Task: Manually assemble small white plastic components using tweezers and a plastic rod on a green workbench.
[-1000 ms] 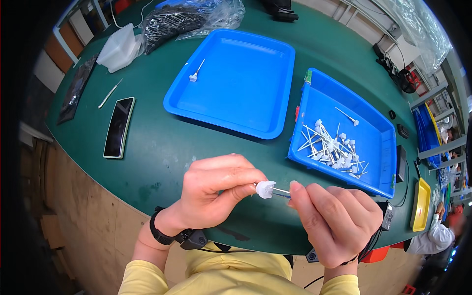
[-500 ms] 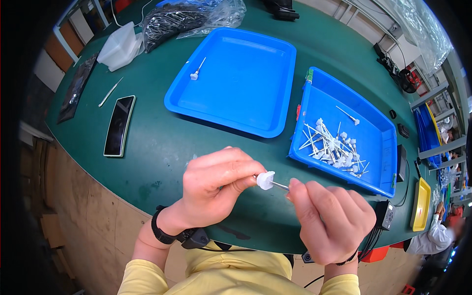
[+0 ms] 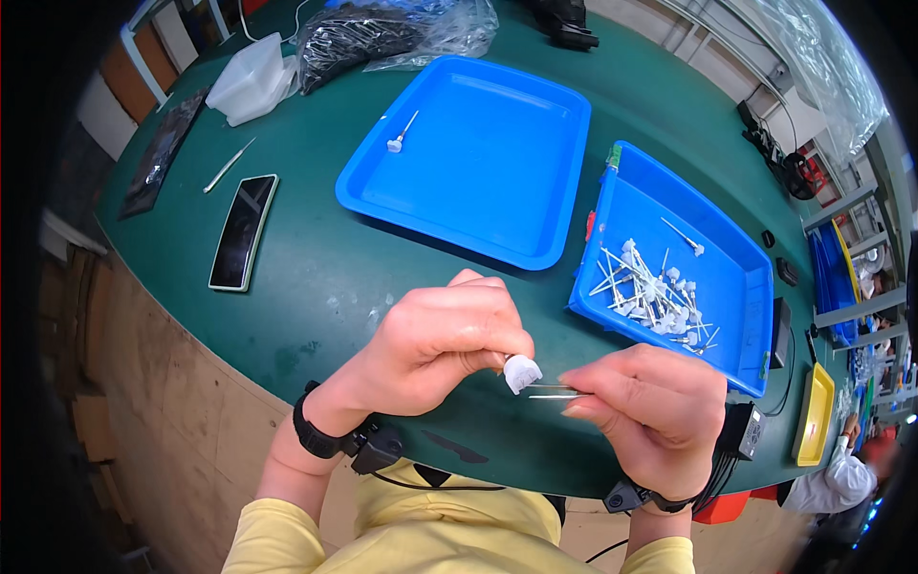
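Observation:
My left hand pinches a small white plastic part between thumb and fingertips, its broad rounded face turned outward. Opposite it, my right hand is closed on thin metal tweezers. Their two slim prongs are spread slightly apart and point left, with the tips just below and beside the white part. Whether they touch it I cannot tell. Both hands are above the green table's near edge. In the right-hand blue tray lies a heap of white-headed pieces with thin stems.
A larger blue tray holds one stemmed piece. To the left lie a phone and a thin pointed tool. White plastic containers and a bag of dark parts stand at the back. Another person is at far right.
The metal tips have drawn back from the white part and now show as two separate prongs. My left hand has turned the part; my right hand has rotated.

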A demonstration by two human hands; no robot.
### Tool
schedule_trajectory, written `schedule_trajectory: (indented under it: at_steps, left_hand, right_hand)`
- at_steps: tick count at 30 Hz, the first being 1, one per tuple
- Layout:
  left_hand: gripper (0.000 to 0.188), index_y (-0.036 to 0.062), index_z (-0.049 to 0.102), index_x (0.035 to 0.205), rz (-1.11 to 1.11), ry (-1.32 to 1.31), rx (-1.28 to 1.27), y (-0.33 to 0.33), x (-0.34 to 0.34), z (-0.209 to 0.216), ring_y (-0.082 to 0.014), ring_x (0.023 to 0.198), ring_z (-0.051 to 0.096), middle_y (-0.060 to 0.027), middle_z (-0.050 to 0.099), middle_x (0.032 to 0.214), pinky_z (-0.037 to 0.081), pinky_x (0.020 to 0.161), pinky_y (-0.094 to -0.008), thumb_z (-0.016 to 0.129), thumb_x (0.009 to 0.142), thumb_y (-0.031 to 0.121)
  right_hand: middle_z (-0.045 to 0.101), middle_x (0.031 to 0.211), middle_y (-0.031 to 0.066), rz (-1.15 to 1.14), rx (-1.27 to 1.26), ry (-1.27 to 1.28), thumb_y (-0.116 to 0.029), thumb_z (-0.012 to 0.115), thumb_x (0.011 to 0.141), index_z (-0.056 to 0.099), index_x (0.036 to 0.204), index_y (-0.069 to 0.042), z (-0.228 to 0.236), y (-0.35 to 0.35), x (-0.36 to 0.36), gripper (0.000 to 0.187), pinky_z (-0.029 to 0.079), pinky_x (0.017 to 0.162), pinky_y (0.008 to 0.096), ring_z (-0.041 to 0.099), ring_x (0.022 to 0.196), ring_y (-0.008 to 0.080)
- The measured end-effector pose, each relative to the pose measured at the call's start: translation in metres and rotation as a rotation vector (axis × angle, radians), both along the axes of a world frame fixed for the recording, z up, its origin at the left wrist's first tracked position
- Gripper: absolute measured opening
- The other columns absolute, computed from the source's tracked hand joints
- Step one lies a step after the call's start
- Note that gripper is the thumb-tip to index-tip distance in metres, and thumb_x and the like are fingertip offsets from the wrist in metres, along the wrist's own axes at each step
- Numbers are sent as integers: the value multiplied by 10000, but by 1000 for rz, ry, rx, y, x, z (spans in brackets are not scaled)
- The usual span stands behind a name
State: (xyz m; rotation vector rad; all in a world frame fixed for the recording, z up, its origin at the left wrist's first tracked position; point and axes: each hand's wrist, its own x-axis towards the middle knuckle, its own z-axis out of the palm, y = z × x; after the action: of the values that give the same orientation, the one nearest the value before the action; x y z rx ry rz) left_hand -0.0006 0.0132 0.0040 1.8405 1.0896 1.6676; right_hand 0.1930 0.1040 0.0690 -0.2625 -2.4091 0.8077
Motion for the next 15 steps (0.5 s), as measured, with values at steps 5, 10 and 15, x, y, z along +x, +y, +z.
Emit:
schedule_trajectory:
  at_steps: [5,10,15]
  left_hand:
    - [74,4,653,782,63,26,37,0,1,0,-183,606,511,-53,603,701,373,627,-311,633,833,53]
    - [80,6,665,793,76,18,69,1,1,-1,-179,604,508,-57,613,708,365,607,-303,661,832,76]
    - [91,7,675,806,87,12,69,0,2,-1,-179,602,507,-60,619,711,370,602,-301,676,830,95]
  right_hand:
    - [619,702,63,6,116,16,-32,773,630,683,845,-16,0,-3,-1,233,429,455,281,583,552,194]
    - [620,703,59,-75,317,12,-43,766,619,691,847,-11,1,-7,0,242,418,438,274,558,526,165]
    - [616,708,48,-98,398,33,-56,764,621,699,846,-13,-1,-9,0,238,398,425,261,532,506,145]
